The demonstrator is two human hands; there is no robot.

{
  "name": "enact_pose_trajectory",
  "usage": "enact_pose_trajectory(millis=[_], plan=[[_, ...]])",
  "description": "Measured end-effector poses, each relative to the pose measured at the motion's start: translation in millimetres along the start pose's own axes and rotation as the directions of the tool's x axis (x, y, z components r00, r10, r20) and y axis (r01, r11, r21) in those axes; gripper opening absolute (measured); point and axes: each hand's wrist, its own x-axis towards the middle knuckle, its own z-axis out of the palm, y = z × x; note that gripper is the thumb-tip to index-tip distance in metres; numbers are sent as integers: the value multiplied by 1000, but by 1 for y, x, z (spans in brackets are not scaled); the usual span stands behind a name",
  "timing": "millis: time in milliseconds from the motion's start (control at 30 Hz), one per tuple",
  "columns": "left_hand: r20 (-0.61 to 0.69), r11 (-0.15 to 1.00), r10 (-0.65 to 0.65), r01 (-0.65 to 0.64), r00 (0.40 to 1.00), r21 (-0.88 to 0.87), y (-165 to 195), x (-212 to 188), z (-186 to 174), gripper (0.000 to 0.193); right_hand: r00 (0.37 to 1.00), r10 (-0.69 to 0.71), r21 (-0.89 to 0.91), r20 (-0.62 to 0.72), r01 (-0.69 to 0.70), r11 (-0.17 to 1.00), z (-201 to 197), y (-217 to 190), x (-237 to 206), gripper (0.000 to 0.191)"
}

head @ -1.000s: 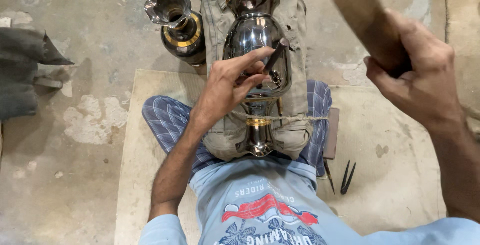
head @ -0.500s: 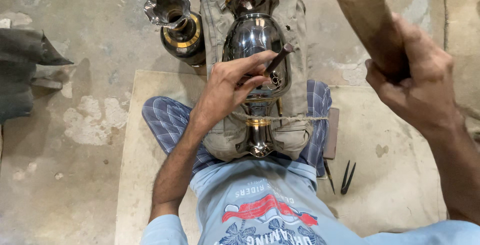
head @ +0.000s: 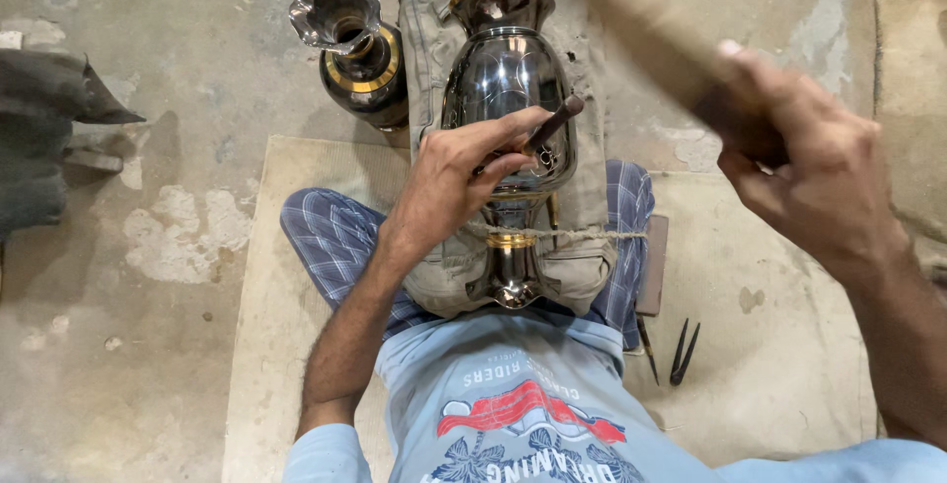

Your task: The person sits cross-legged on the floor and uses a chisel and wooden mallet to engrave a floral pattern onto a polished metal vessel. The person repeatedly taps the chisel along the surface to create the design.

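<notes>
A shiny dark metal vase (head: 503, 78) with gold bands lies on its side on a khaki cloth pad (head: 424, 39) across my lap, tied down at its neck by a string. My left hand (head: 459, 177) rests on the vase's belly and grips a thin engraving chisel (head: 552, 123), its tip against the metal. My right hand (head: 799, 162) is raised at the right, closed around the handle of a wooden mallet (head: 656, 24), which is blurred with motion above and to the right of the vase.
A second dark vase (head: 355, 44) with a fluted rim stands upright on the concrete floor left of the pad. I sit on a beige mat (head: 286, 276). Small dark metal tools (head: 676, 350) lie on the mat at my right. A dark cloth bundle (head: 44, 138) lies far left.
My right hand has swung the wooden mallet down and leftward toward the chisel; it now blurs. My left hand and the chisel stay put on the vase.
</notes>
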Motion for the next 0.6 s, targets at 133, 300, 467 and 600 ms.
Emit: enact_pose_trajectory(millis=[133,300,467,600], plan=[[-55,997,59,-61,997,-42,-1,-9,-1,48,995,-93,-197,-38,84,977,0,7,-3,62],[-80,997,-3,-3,997,-83,2,-13,4,45,984,-175,-235,-30,163,958,-6,11,-5,55],[-82,996,27,-34,996,-87,5,-15,0,42,980,-199,-277,-5,190,942,-13,6,-5,56],[-103,995,-11,0,995,-102,9,-16,1,40,979,-202,-324,-26,183,928,-17,-1,2,54]])
